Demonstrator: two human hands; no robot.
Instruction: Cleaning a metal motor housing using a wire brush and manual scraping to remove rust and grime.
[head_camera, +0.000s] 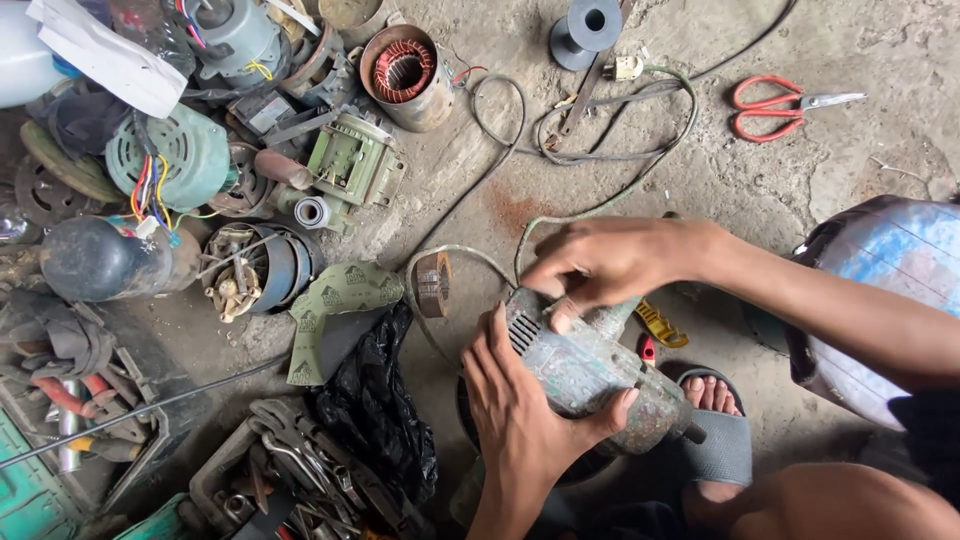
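Your left hand (520, 415) wraps the drill (590, 370) from below, thumb over its near side and fingers clamped round the grey, worn body. Your right hand (600, 262) comes in from the right and rests on the drill's upper end, fingertips pressed together on the housing by the vent slots; whether it pinches anything small there, you cannot tell. The drill lies tilted, its nose pointing down-right toward your sandal (715, 440).

Just left of your hands, a small wire coil (432, 284) stands on the concrete floor (860, 40), with a thin cable (600, 150) looping away behind it. A green sanding sheet (335, 310) and a black plastic bag (375, 400) lie beside the coil. Further left sit 2 green motors (175, 155) and an open stator (405, 75). Red scissors (780, 105) lie well apart at the upper right, and a tray of wrenches (290, 470) sits at the lower left.
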